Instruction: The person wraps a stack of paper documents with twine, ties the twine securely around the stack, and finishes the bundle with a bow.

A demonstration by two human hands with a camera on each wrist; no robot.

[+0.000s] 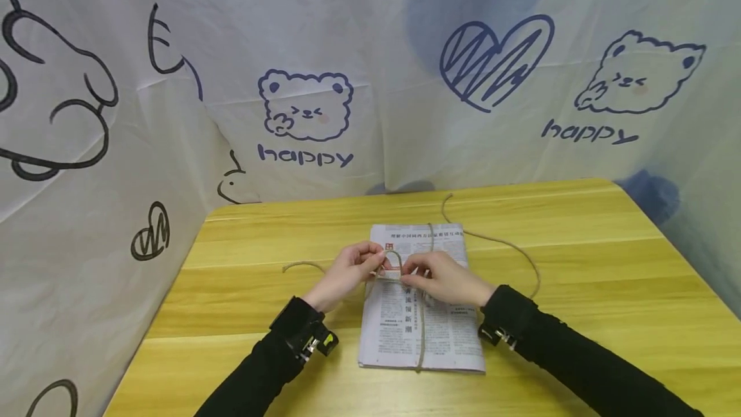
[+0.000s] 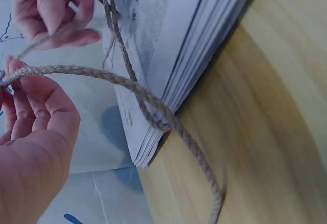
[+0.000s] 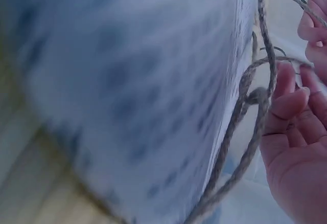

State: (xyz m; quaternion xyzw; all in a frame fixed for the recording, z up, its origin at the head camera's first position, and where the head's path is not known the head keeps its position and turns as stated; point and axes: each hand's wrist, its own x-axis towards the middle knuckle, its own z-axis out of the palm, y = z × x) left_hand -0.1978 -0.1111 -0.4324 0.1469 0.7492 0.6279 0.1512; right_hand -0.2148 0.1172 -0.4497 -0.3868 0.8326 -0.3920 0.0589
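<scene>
A folded stack of newspapers lies on the table, with twine running lengthwise and crosswise over it. My left hand is at the stack's left side and pinches the twine between thumb and fingertips; a small arch of it rises between the two hands. From the right, my right hand reaches over the stack and pinches the twine near the crossing. In the left wrist view a twine strand trails from the left fingertips down to the table. Crossing strands show beside the right fingers in the right wrist view.
One loose twine end lies on the wooden table left of the stack. A longer twine tail curves over the tabletop to the right. Behind the table's far edge hangs a white printed cloth.
</scene>
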